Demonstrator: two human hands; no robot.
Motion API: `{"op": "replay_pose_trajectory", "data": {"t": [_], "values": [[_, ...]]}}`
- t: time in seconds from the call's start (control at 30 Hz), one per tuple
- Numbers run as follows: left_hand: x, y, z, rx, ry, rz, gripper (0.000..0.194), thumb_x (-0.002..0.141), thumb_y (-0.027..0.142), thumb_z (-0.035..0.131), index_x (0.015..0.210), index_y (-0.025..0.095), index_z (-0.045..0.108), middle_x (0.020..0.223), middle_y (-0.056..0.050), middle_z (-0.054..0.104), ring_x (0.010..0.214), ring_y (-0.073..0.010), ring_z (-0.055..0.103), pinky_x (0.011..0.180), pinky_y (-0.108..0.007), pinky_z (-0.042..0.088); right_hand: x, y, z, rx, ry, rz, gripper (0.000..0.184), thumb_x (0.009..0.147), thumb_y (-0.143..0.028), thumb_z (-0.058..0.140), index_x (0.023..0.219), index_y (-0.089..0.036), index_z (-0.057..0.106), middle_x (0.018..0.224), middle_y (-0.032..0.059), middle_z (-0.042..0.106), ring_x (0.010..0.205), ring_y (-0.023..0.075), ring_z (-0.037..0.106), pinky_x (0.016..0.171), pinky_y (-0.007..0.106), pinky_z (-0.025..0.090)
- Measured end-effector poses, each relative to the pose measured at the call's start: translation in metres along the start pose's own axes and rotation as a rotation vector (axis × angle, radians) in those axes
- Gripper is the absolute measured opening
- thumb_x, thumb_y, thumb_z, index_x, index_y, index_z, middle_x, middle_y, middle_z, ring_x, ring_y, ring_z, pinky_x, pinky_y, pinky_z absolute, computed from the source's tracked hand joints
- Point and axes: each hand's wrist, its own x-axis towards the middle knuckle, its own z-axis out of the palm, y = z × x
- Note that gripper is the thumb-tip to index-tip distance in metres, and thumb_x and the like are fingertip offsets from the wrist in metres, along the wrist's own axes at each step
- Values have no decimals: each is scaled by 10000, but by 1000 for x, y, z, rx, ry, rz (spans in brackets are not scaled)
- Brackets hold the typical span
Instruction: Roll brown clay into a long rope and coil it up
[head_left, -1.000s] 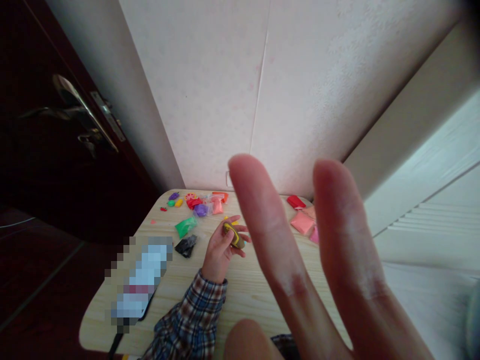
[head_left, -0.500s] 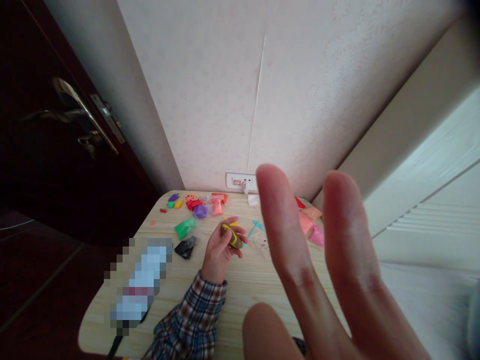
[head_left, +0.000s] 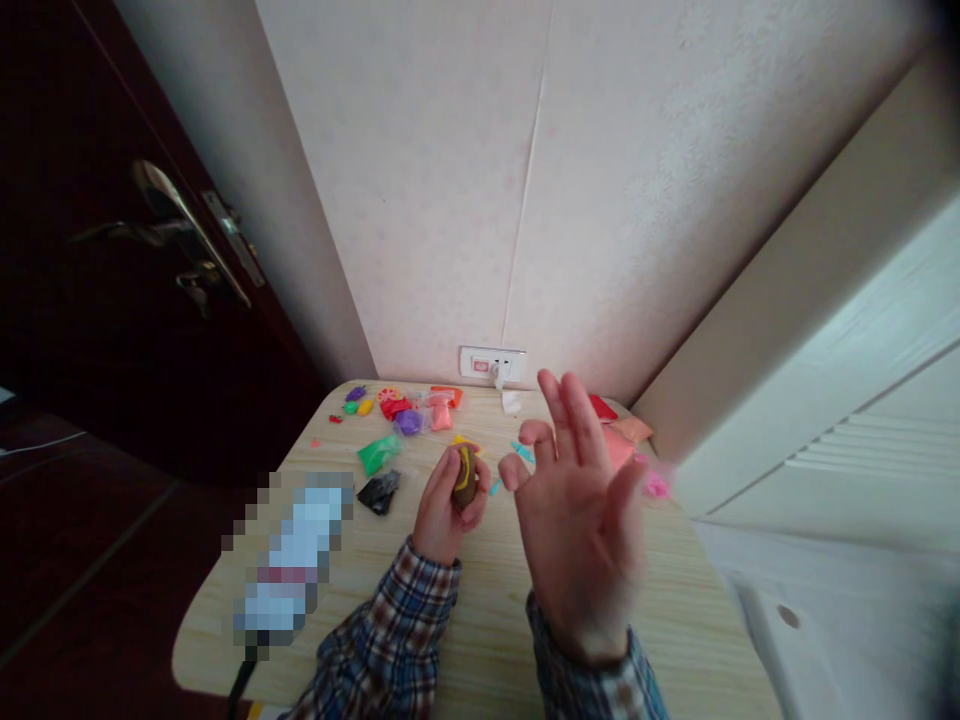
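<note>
My left hand (head_left: 441, 505) is closed around a brown modelling-clay piece (head_left: 466, 480) that has a yellow strip along it, like a small hot dog. Its thumb lies along one side, the fingers behind. To the right, my right hand (head_left: 574, 500) is raised above the table, palm showing, fingers apart and partly bent, with nothing in it. A green clay packet (head_left: 379, 455) and a black clay packet (head_left: 380, 492) lie left of my left hand. Behind the hands, a light-blue tool (head_left: 523, 452) is partly hidden.
On the wooden table (head_left: 480, 640), a blurred-out phone (head_left: 296, 555) lies at left with a cable. Red, purple and pink clay packets and small fruit shapes sit at the back left. More packets (head_left: 630, 430) are at right. A wall socket (head_left: 493, 364) is behind.
My right hand has drawn back from close before the camera to above the table, its whole palm now showing. My left hand has turned the clay piece more upright.
</note>
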Motion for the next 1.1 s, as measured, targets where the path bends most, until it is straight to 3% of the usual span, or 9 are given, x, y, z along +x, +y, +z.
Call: {"op": "replay_pose_trajectory", "data": {"t": [0.1,0.3,0.37,0.43,0.5,0.6,0.7,0.87,1.1], "values": [[1,0,-1,51,-9,-7,327,809,490,537,883,172,539,525,62,511,269,6,258,277,-109,152,17,13,-14,-41,-2,59,482,908,-530,233,1214,-304,530,1439,21,351,1003,176,523,753,347,506],[1,0,0,108,2,-4,306,813,473,525,884,176,527,613,33,546,316,-11,334,307,-141,183,19,15,-42,-386,-62,47,628,900,-490,-45,1389,-267,278,1477,74,275,1202,229,456,841,439,497],[1,0,1,154,13,-9,268,783,416,588,897,180,531,741,8,582,387,-24,413,334,-152,217,23,21,-46,-467,-76,8,552,920,-472,25,1369,-287,288,1458,79,297,1195,227,462,873,459,483],[1,-1,1,210,25,-36,284,729,325,666,948,190,544,826,-4,587,481,-43,469,379,-159,267,27,33,-50,-602,-120,-26,423,929,-444,233,1296,-293,381,1394,77,374,1179,221,463,914,454,460],[1,-3,0,251,48,-57,358,680,248,713,998,193,558,833,-7,584,560,-62,484,448,-174,320,29,47,-53,-785,-222,-26,337,895,-382,413,1205,-264,473,1281,77,474,1171,215,454,966,436,415],[2,-6,-1,271,58,-21,413,660,214,719,1043,191,567,860,-20,593,655,-97,495,560,-215,367,27,62,-59,-931,-396,22,265,890,-310,446,1127,-230,536,1120,71,568,1082,202,508,958,406,404],[3,-9,-2,277,46,-13,402,633,164,710,1011,186,575,882,-20,585,757,-133,519,642,-243,387,25,65,-63,-966,-455,38,234,893,-270,446,1082,-214,571,1055,61,607,1013,193,545,908,378,425],[2,-10,-3,255,76,-120,483,542,14,652,983,191,566,806,13,548,743,-124,509,600,-219,373,25,62,-70,-856,-418,102,223,896,-252,445,1063,-228,591,1051,42,650,1008,181,573,905,361,427],[7,-11,-5,112,66,-103,415,641,160,695,1023,211,542,1018,-34,579,802,-137,565,627,-232,406,28,66,-80,-663,-202,65,209,886,-296,467,1067,-231,548,1020,58,655,939,179,607,797,349,495]]}}
